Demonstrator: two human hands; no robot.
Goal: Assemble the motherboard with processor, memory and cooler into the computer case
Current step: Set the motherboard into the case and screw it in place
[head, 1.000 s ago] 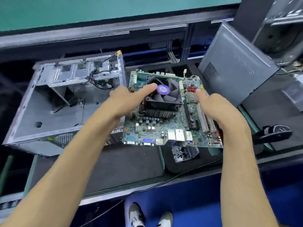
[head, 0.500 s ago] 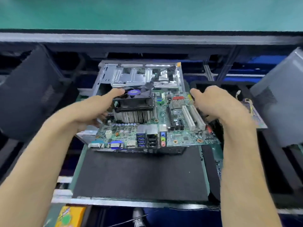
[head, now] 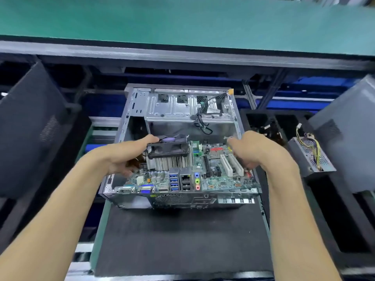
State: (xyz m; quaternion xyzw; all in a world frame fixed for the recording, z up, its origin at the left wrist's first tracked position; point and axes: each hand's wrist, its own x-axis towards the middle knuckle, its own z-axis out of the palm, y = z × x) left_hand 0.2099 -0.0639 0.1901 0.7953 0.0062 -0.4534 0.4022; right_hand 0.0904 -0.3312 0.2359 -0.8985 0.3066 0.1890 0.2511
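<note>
The motherboard (head: 205, 169), carrying its black fan-and-heatsink cooler (head: 169, 152) and 2 white expansion slots, is held within the open top of the computer case (head: 178, 110), its rear port row just above the case's near wall. The left hand (head: 123, 154) grasps the board's left edge beside the cooler, thumb lying on the fan frame, while the right hand (head: 251, 150) grips the board's right edge, fingers curled under. Relative to the case, a black mat (head: 182, 240) lies nearer the viewer, and a power supply (head: 310, 155) with yellow wires sits to the right.
</note>
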